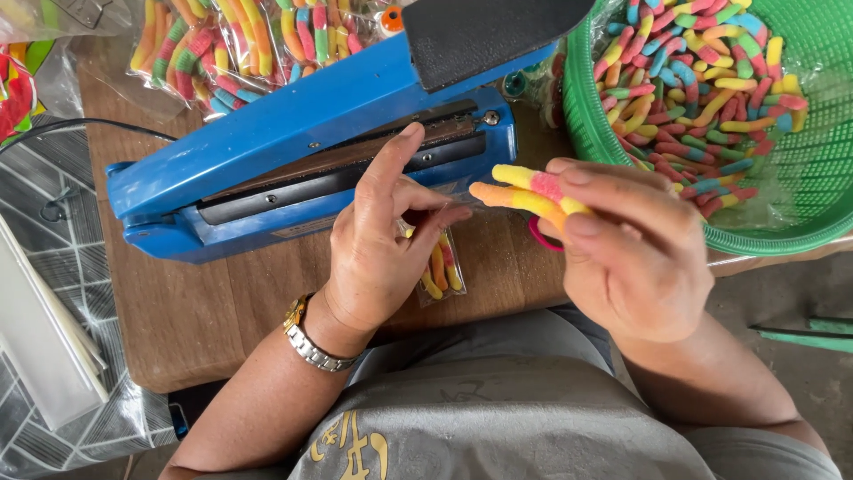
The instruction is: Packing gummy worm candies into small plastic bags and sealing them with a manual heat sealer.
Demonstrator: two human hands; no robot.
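Note:
My right hand (635, 249) pinches two sugar-coated gummy worms (524, 193), yellow, orange and pink, just left of a green basket. My left hand (382, 244) holds a small clear plastic bag (442, 269) against the wooden table, with a few gummy worms inside it; the index finger points up and touches the jaw of the blue heat sealer (302, 151). The bag is partly hidden under the fingers. A metal watch sits on my left wrist.
A green plastic basket (622, 169) at the upper right is lined with clear film and holds several loose gummy worms. Sealed bags of worms (231, 44) lie behind the sealer. The small wooden table (204, 311) ends near my lap. A black cable runs off to the left.

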